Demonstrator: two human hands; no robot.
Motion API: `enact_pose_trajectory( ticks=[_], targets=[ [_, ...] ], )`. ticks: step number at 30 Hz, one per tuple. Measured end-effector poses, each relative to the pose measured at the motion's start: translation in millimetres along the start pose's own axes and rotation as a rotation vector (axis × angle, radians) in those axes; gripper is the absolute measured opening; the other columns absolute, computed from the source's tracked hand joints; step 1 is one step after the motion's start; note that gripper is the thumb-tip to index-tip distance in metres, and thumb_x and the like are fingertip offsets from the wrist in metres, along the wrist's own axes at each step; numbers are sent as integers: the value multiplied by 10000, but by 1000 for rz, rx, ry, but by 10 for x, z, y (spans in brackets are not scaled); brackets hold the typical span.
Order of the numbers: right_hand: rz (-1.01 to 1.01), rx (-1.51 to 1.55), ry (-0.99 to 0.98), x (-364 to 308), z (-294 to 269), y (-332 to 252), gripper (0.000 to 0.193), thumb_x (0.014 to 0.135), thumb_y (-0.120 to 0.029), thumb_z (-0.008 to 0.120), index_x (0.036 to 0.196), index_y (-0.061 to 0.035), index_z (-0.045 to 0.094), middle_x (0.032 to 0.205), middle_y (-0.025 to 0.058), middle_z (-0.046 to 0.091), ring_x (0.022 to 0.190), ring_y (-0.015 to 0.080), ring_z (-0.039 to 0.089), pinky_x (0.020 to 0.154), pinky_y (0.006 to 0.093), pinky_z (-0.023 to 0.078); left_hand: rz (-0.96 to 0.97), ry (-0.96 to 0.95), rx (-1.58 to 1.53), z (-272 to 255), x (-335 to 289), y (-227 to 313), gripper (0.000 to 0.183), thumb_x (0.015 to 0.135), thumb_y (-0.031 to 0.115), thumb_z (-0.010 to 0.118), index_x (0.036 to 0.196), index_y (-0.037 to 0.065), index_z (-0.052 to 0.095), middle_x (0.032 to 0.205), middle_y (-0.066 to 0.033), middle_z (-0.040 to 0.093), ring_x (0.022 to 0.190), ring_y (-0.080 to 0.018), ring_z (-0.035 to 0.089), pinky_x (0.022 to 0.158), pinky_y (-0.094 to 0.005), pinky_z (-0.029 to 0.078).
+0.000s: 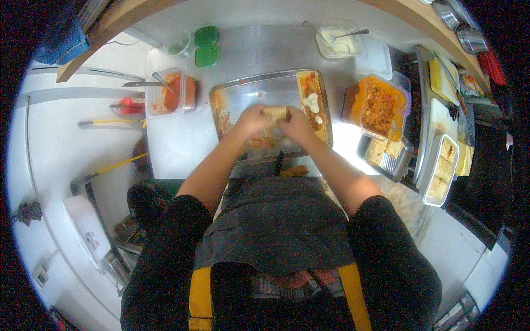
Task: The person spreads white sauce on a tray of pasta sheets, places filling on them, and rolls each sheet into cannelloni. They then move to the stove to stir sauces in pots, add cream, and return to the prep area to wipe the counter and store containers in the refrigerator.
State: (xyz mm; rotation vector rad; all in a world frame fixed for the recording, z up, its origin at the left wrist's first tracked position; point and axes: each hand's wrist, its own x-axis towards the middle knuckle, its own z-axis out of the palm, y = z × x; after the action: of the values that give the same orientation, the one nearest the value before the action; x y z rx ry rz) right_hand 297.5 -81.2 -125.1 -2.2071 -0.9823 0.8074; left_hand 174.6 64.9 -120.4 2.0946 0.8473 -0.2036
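Between my two hands is a pale ridged pasta sheet (275, 112), held above a metal tray (259, 84). My left hand (254, 119) is closed on its left end and my right hand (298, 126) on its right end. Red sauce smears the tray's left side and bottom. Along the tray's right side lies a strip of ridged pasta (309, 83), topped with dollops of white sauce (312, 103) and some red filling. My fingertips are partly hidden by the sheet.
A tub of red sauce (187, 91) with a knife and spoon stands left, near green lids (206, 55). At the back right is a tub of white sauce (344, 45). To the right stand a container of chunky orange-red filling (382, 107), a pasta container (406, 163) and a white dish (428, 193).
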Motion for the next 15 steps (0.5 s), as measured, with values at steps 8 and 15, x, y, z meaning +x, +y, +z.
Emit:
enact_pose_trajectory(
  ticks=[8,15],
  targets=[
    [50,57,255,-78,78,-87,513,775,-178,686,1245,6,591,995,239,691,947,391,668,824,459,530,28,182,-145,217,38,-178,397,853,323,699,1153,63,683,1030,-168,719,911,-301,701,809,-394,536],
    [98,32,162,-112,110,-208,576,850,-152,598,1376,49,475,1076,290,662,987,422,656,852,487,524,-119,188,-228,251,-120,-7,335,850,321,706,1079,78,735,964,-148,737,866,-287,710,794,-370,539]
  ],
)
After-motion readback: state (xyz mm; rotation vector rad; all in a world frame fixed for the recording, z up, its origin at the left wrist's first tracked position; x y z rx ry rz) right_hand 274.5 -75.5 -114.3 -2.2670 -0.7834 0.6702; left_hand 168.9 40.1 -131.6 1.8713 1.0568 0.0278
